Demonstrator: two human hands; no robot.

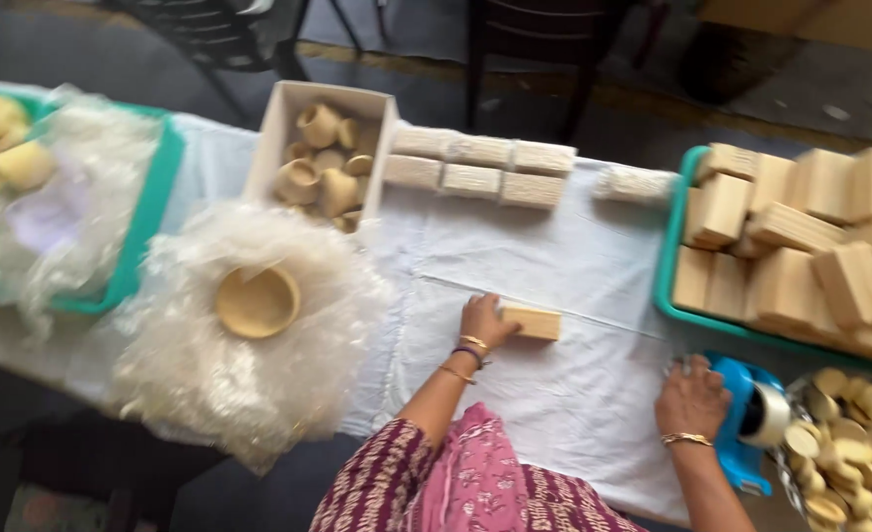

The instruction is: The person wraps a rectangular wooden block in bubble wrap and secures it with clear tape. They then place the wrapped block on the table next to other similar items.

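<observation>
My left hand (482,322) grips the near end of a small pale wooden block (534,323) that lies on the white cloth (554,394) in the middle of the table. My right hand (693,398) rests on a blue tape dispenser (747,414) with a roll of tape, at the cloth's right edge. Both wrists wear bangles.
A green tray (669,258) piled with wooden blocks stands at the right. Several wrapped blocks (479,166) lie in rows at the back. An open box (324,148) holds small clay cups. A clay bowl (257,299) sits on bubble wrap (200,365). Round wooden pieces (850,453) fill a container at lower right.
</observation>
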